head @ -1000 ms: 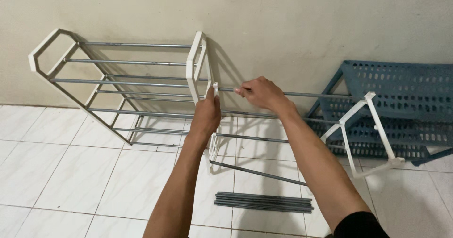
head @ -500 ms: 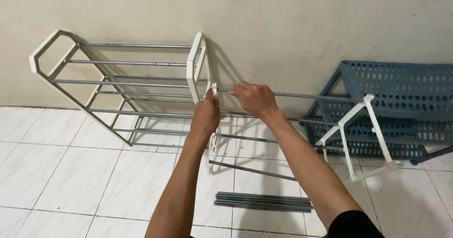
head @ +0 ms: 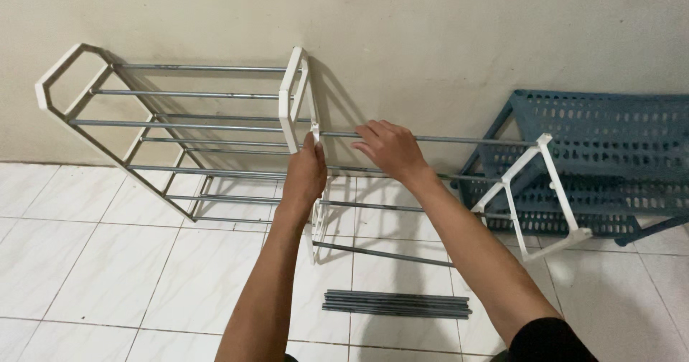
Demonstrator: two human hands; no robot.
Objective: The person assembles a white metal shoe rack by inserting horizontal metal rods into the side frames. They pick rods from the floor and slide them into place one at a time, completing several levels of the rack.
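- Head view: left hand (head: 305, 175) grips the white side frame (head: 318, 211) of the half-built rack by the wall.
- Right hand (head: 387, 149) closes on the top metal rod (head: 459, 140); seating its end in the frame looks like the step, needing straight alignment.
- Spare rods (head: 397, 303) lie on the tiled floor (head: 108, 276).

home interior, white tiled floor (head: 108, 276), plain cream wall (head: 430, 32), half-built metal shoe rack (head: 179, 125)
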